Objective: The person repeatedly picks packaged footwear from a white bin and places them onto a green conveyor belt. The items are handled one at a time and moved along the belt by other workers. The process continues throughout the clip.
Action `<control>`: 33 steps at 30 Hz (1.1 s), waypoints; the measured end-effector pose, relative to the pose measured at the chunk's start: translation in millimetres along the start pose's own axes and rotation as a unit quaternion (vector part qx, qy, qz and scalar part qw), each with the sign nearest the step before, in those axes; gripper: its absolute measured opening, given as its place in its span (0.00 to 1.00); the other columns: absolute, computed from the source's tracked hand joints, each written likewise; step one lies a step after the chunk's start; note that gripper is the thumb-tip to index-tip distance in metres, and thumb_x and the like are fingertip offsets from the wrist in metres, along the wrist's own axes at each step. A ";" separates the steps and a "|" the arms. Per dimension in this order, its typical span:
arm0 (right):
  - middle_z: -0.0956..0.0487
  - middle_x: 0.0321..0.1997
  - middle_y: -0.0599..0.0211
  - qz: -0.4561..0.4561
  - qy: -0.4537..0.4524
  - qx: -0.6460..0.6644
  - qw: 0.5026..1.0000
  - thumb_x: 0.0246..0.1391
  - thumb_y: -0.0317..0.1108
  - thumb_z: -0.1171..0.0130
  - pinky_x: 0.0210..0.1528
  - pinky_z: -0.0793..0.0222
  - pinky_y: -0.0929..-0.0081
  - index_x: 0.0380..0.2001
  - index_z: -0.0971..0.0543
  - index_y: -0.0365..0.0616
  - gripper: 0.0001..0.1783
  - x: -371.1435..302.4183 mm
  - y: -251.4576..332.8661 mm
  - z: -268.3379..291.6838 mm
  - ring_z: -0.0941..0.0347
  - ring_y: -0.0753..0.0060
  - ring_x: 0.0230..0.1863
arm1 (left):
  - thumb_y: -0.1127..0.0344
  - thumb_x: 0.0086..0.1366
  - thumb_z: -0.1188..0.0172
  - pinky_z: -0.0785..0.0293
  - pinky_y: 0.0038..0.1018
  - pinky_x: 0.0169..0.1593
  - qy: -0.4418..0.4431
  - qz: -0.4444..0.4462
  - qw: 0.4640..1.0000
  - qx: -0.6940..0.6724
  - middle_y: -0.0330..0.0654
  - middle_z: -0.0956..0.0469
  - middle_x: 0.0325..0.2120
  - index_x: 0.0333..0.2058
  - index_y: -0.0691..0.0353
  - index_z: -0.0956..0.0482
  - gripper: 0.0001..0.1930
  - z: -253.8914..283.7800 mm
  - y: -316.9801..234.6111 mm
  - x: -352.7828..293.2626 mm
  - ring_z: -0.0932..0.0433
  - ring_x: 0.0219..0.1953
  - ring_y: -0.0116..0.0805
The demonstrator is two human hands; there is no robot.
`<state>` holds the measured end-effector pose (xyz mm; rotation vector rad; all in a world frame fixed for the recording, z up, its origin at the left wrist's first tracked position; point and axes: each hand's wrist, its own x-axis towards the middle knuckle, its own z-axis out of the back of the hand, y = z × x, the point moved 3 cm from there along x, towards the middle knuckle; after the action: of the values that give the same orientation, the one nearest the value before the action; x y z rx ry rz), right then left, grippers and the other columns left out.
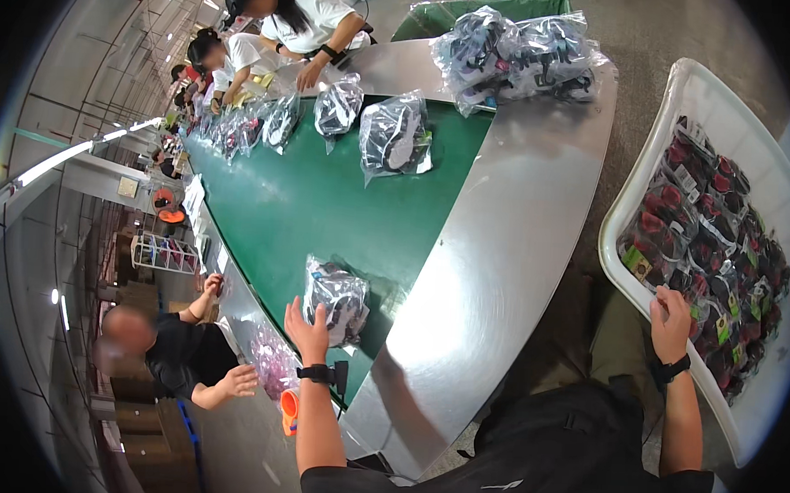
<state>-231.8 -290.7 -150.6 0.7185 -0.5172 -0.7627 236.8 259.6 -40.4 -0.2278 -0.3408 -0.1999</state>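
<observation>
My left hand [308, 333] reaches over the green conveyor belt [274, 197], fingers spread and holding nothing. Right beside it lies a clear plastic bag [340, 297] with grey and black goods inside, perhaps footwear. The hand overlaps the bag's near left edge; whether it touches cannot be told. To the right, my right hand [671, 327] hangs open at the near rim of a large white bin [619, 265], fingers loosely bent. Many clear bags of black and red goods [695, 246] fill the bin. Each of my wrists carries a black band.
A wide metal ledge [492, 242] borders the belt. More bagged goods [398, 136] lie farther up, and a pile of bags [518, 58] stands on the far ledge corner. A co-worker [192, 352] is across the belt at left; others [312, 27] work along the far side.
</observation>
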 end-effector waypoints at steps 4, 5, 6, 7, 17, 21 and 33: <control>0.22 0.39 0.55 -0.004 -0.017 0.022 1.000 0.60 0.25 0.40 0.48 0.27 0.66 0.46 0.21 0.33 0.12 -1.9 0.4 -1.6 0.22 0.55 0.42 | 0.52 0.69 0.34 0.27 0.33 0.59 0.145 0.261 0.901 -0.316 0.51 0.20 0.54 0.61 0.72 0.26 0.32 -35.0 54.0 20.3 0.21 0.53 0.38; 0.21 0.41 0.52 -0.001 -0.020 0.002 1.000 0.58 0.25 0.39 0.48 0.27 0.63 0.46 0.21 0.34 0.13 -2.2 1.2 -1.7 0.23 0.51 0.42 | 0.51 0.68 0.33 0.26 0.30 0.54 0.174 0.232 0.904 -0.315 0.47 0.18 0.51 0.61 0.71 0.25 0.32 -36.9 50.9 21.2 0.20 0.48 0.34; 0.21 0.41 0.52 0.001 -0.022 0.000 1.000 0.58 0.25 0.39 0.48 0.27 0.63 0.46 0.21 0.34 0.13 -2.0 2.3 -2.6 0.23 0.50 0.43 | 0.51 0.68 0.33 0.24 0.28 0.49 0.201 0.223 0.905 -0.301 0.43 0.17 0.47 0.60 0.70 0.25 0.32 -38.6 44.6 18.8 0.20 0.43 0.30; 0.21 0.41 0.51 0.002 -0.022 -0.002 1.000 0.58 0.25 0.39 0.48 0.27 0.63 0.46 0.21 0.34 0.13 -1.8 3.3 -3.1 0.22 0.50 0.43 | 0.49 0.66 0.31 0.22 0.30 0.42 0.231 0.272 0.880 -0.313 0.42 0.16 0.43 0.61 0.66 0.24 0.32 -40.5 38.0 16.7 0.19 0.42 0.30; 0.20 0.42 0.50 0.013 -0.018 -0.041 0.999 0.59 0.26 0.40 0.50 0.27 0.59 0.46 0.21 0.35 0.12 -1.7 7.9 -3.4 0.23 0.46 0.45 | 0.65 0.66 0.30 0.14 0.31 0.39 0.255 0.330 0.712 -0.565 0.44 0.16 0.36 0.46 0.73 0.22 0.18 -71.5 -60.8 6.8 0.14 0.32 0.36; 0.20 0.42 0.50 0.010 -0.020 -0.043 0.999 0.59 0.27 0.40 0.50 0.27 0.59 0.47 0.21 0.35 0.13 -2.5 7.0 -3.7 0.23 0.46 0.46 | 0.71 0.56 0.25 0.24 0.31 0.52 0.056 0.081 0.837 -0.539 0.43 0.23 0.47 0.55 0.67 0.31 0.31 -40.9 -111.1 -9.7 0.22 0.46 0.31; 0.19 0.43 0.53 0.020 -0.022 -0.062 0.998 0.58 0.28 0.39 0.51 0.26 0.59 0.47 0.20 0.38 0.13 -0.7 13.4 -3.1 0.22 0.48 0.47 | 0.64 0.76 0.43 0.16 0.26 0.42 0.249 0.089 0.786 -0.558 0.49 0.25 0.51 0.70 0.64 0.43 0.30 -33.7 -164.1 -82.7 0.19 0.42 0.31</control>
<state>-224.4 -282.2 -142.9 0.5766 -0.5177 -0.7682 132.8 107.1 -69.8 -1.3597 0.3821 -0.2479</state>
